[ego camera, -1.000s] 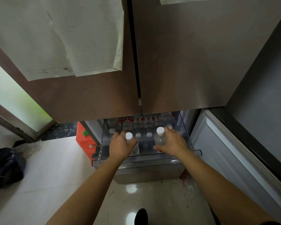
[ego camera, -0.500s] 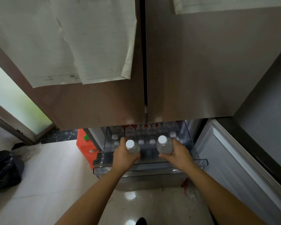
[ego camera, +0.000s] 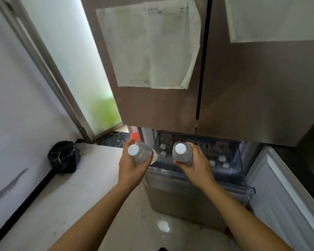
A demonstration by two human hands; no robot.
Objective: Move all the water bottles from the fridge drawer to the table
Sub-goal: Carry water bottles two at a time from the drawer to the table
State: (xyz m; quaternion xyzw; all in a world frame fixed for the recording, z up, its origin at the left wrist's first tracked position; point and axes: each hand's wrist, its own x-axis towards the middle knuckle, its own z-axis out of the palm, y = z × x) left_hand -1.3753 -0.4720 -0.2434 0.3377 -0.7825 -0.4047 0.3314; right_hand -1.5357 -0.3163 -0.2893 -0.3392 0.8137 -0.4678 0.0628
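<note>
My left hand (ego camera: 132, 166) grips a clear water bottle (ego camera: 140, 153) with a white cap, held up to the left of the open fridge drawer (ego camera: 230, 185). My right hand (ego camera: 198, 165) grips a second white-capped water bottle (ego camera: 182, 153), lifted above the drawer's front left part. Several more water bottles (ego camera: 219, 160) with white caps stand inside the clear drawer, some with red labels at the back. The table is not in view.
The brown fridge doors (ego camera: 252, 87) with paper sheets (ego camera: 150, 48) hang above the drawer. A white cabinet (ego camera: 286, 196) stands at the right. A black bag (ego camera: 63, 156) lies on the floor by the left wall, near a frosted glass door (ego camera: 76, 66). A red object (ego camera: 134, 135) sits behind the drawer's left side.
Both hands have lifted their bottles up out of the drawer. The view has swung to the left, so the drawer now lies to the right and the glass door shows more.
</note>
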